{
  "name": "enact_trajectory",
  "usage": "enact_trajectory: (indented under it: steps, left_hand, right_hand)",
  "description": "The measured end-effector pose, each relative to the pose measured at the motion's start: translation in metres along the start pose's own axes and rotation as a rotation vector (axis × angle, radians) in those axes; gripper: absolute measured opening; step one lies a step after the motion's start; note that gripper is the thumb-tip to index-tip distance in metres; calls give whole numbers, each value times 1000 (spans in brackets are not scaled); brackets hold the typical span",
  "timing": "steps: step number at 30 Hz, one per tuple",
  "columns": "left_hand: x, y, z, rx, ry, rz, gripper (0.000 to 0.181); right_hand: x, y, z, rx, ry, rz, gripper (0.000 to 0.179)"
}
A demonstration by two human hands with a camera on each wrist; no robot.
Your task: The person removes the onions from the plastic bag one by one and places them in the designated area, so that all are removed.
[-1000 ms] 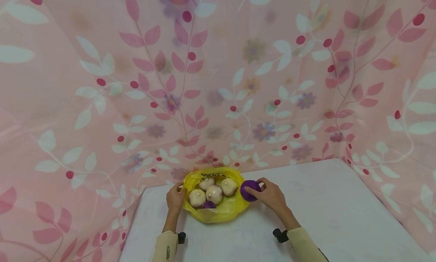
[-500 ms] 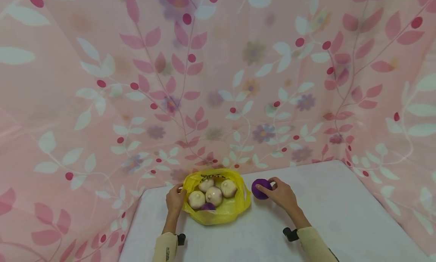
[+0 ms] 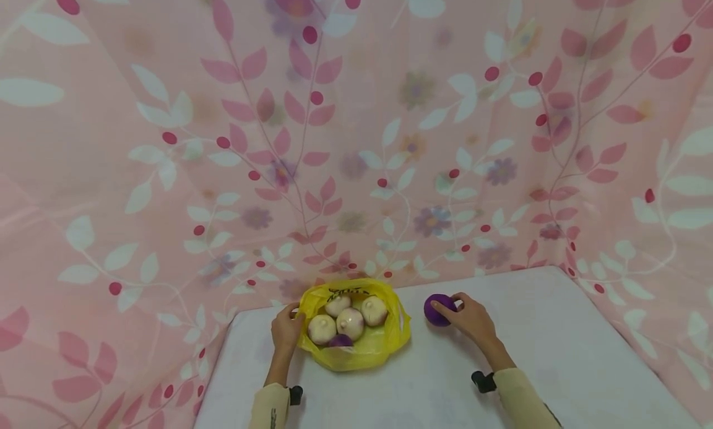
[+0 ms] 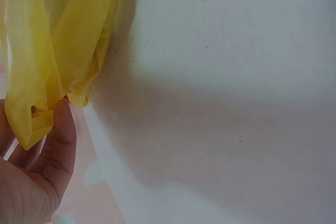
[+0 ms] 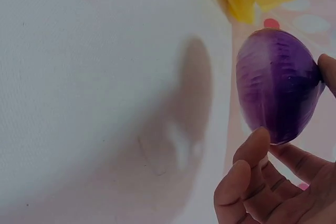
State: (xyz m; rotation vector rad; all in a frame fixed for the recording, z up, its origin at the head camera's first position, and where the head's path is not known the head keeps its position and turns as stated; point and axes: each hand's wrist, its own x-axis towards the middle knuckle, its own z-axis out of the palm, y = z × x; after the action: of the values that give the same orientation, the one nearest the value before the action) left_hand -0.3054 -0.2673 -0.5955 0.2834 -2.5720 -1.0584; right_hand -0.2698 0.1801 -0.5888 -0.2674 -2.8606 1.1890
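In the head view my left hand (image 3: 285, 329) pinches the left edge of a yellow plastic bag (image 3: 367, 356). The left wrist view shows the bag's crumpled rim (image 4: 29, 124) between thumb and fingers. Inside the open bag lie several turnips (image 3: 350, 324), pale sides up, and a purple one (image 3: 341, 341) near the front. To the right of the bag, my right hand (image 3: 473, 320) holds a purple turnip (image 3: 439, 310) between thumb and fingertips. In the right wrist view this turnip (image 5: 278, 85) is deep purple and glossy, held above the white surface, where a shadow falls.
A white-covered table (image 3: 546, 355) lies under both hands. Pink floral cloth (image 3: 356, 138) hangs behind it and at both sides, meeting the table's far edge just behind the bag.
My right hand has moved right with the purple turnip, from beside the bag's right rim to a short gap away. My left hand stays on the bag's left edge.
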Motion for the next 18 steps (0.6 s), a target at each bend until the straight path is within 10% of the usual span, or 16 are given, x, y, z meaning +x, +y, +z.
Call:
enact_trajectory:
  steps: [18]
  left_hand:
    - [0, 1, 0, 6, -2, 4, 28]
  right_hand:
    - [11, 29, -5, 43, 10, 53, 90]
